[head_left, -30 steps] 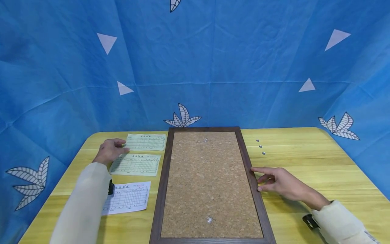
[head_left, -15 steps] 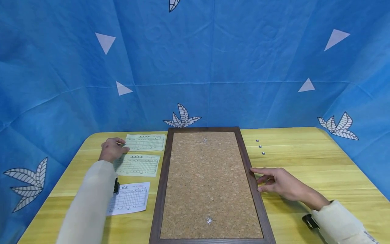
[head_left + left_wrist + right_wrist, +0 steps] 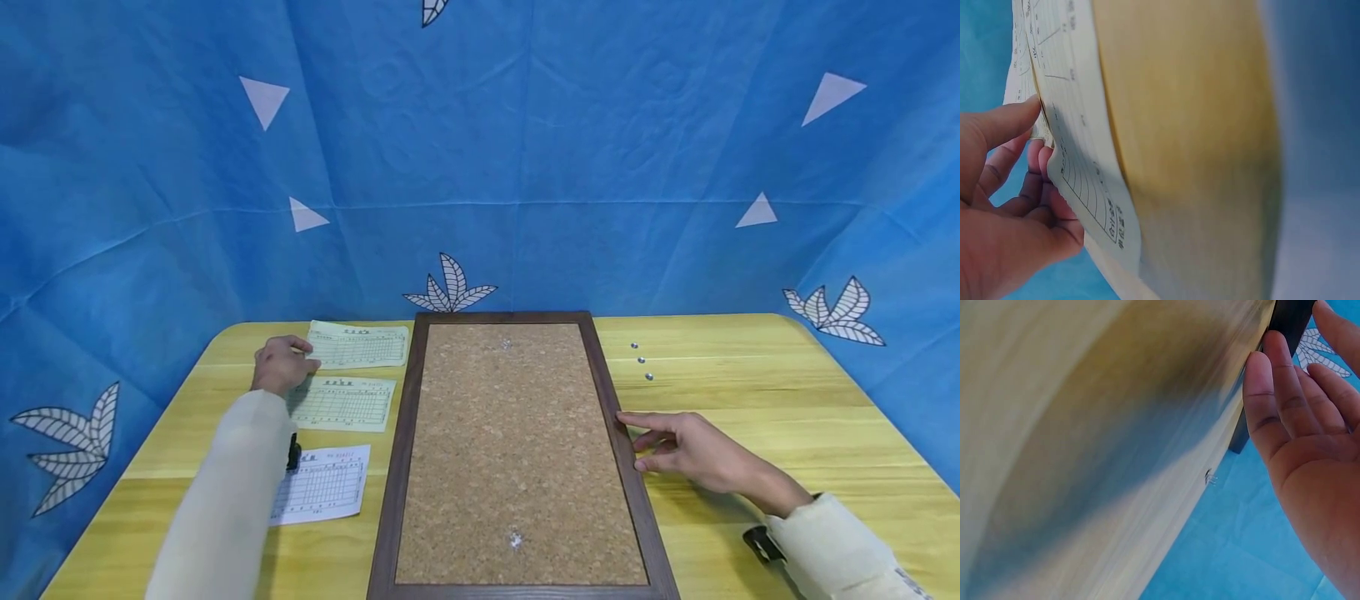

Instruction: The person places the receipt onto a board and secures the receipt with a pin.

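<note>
At the far left of the table my left hand (image 3: 281, 364) pinches the left edge of a pale green printed form (image 3: 360, 347), whose left end lifts slightly. In the left wrist view the thumb and fingers (image 3: 1019, 122) meet at that form's edge, beside a second form (image 3: 1079, 112). Closer to me lie that second green form (image 3: 348, 407) and a white form (image 3: 324, 487), partly covered by my sleeve. On the right, my right hand (image 3: 693, 450) touches the dark frame of a corkboard (image 3: 517, 450) with index finger and thumb; its fingers look relaxed in the right wrist view.
Three small shiny pins (image 3: 641, 361) lie in a row right of the board. Two silvery marks (image 3: 515, 541) show on the cork, one near each end. A blue patterned cloth (image 3: 517, 158) hangs behind the yellow wooden table (image 3: 780, 392).
The left hand has shifted slightly right onto the far green form, whose left end has risen and tilted. My right hand and the corkboard have stayed still.
</note>
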### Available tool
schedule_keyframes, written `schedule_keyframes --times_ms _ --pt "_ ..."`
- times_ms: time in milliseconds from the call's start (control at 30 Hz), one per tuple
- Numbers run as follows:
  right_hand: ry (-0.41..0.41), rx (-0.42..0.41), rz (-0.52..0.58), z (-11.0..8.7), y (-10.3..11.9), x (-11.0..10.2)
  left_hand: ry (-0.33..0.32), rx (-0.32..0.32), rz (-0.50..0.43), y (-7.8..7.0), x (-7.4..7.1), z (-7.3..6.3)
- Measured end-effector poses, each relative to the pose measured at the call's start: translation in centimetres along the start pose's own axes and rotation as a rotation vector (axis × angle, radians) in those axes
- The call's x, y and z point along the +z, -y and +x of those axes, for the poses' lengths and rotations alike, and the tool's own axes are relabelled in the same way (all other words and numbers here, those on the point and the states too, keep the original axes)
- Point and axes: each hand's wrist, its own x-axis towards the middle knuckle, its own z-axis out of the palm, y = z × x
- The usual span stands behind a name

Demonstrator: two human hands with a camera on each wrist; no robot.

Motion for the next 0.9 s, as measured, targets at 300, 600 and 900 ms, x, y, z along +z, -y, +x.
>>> schedule_keyframes --times_ms 300,600,900 --pt "0.0 -0.005 0.007 0.04 -0.1 0.13 -0.002 -0.007 -0.02 -0.21 0.21 -0.19" --pt "-0.003 -0.013 0.009 -0.02 0.05 0.16 0.014 0.014 -0.035 0.35 0.1 0.06" --pt "0.005 0.009 0.016 -0.16 0.0 -0.15 0.027 0.021 -0.058 0.43 -0.27 -0.33"
